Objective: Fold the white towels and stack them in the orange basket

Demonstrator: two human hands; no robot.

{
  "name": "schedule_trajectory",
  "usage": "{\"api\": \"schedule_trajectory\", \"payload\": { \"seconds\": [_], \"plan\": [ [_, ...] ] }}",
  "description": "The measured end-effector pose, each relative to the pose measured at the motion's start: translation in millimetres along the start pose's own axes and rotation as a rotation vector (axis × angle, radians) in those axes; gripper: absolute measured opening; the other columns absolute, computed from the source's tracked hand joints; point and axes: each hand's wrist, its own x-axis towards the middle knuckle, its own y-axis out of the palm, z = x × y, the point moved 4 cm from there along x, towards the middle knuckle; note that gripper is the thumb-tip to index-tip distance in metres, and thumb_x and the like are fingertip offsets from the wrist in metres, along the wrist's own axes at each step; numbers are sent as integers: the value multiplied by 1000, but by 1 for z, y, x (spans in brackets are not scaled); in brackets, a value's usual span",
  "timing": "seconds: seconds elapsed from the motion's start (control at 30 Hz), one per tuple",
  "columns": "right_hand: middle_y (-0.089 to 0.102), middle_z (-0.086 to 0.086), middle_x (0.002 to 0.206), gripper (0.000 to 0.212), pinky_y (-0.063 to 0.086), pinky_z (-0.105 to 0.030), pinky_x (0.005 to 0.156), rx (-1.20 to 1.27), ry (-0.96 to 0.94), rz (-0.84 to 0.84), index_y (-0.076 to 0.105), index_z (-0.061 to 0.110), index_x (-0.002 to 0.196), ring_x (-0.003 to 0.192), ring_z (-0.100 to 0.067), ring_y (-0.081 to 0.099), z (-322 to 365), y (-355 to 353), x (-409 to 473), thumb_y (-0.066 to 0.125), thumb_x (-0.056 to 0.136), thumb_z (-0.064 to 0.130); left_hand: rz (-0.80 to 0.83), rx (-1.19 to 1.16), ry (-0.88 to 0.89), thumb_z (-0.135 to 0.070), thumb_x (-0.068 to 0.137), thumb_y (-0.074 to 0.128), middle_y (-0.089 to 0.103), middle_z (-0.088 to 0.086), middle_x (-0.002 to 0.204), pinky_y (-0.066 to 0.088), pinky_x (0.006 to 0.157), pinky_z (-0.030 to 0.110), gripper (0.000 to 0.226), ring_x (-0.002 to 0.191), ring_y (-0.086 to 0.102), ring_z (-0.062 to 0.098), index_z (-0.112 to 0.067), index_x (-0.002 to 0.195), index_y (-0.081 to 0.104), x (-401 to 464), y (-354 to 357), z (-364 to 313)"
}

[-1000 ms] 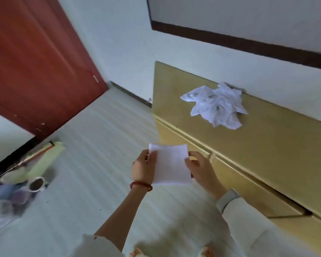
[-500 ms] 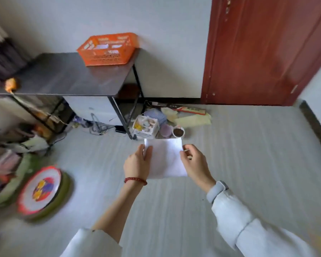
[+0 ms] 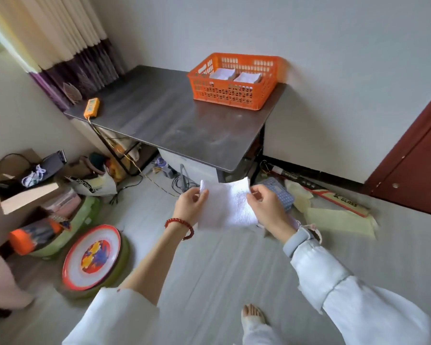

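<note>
Both hands hold one white towel (image 3: 228,205) up in the air over the floor, in front of the bench (image 3: 174,120) and below its near edge. Left hand (image 3: 190,207) pinches the towel's upper left corner w/ thumb and curled fingers; red bead bracelet (image 3: 181,224) on that wrist. Right hand (image 3: 266,207) grips the right edge, fingers curled round it; grey watch (image 3: 296,241) on that wrist, pale sleeves on both arms. Towel looks folded to a rough square, hanging flat betw. the hands.

Orange basket (image 3: 234,94) sits at the bench's far right corner, near the wall. Inside it, two stacks of folded white towels (image 3: 235,75) side by side. Small orange device (image 3: 92,107) lies at the bench's far left edge, its cable running down off the edge.

On the floor to the left: colourful round plate (image 3: 92,257) on a green tub, plus boxes and bags. Red door (image 3: 413,155) at right.
</note>
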Motion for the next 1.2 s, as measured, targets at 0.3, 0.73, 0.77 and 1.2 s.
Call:
{"api": "schedule_trajectory", "payload": {
  "seconds": [0.3,0.73,0.77,1.2],
  "plan": [
    [57,4,77,10,30,-20,63,-64,-103,32,59,7,90,75,-16,50,61,83,213,52,90,15,-260,257,-16,-21,91,45,61,10,83,40,65,34,17,80,54,33,-8,88,56,202,-58,-1],
    [60,8,88,14,49,-30,80,-164,83,-142,59,15,101,85,-13,58,105,195,508,50,92,22,38,402,250,-28,94,41,48,-6,71,35,62,29,16,80,52,27,-18,87,50,569,-94,-8],
    [60,7,87,14,50,-32,80,-175,108,-167,59,16,100,84,-14,59,108,194,526,50,92,23,90,395,256,-27,93,41,44,-6,66,34,60,29,16,75,50,28,-17,83,47,593,-90,-14],
    [61,0,87,17,45,-25,69,-203,138,-379,60,9,103,81,-19,57,110,91,773,48,93,17,248,111,371,-21,96,39,50,-7,64,29,46,20,27,54,43,8,-13,115,56,842,16,-149]
  ]
}}
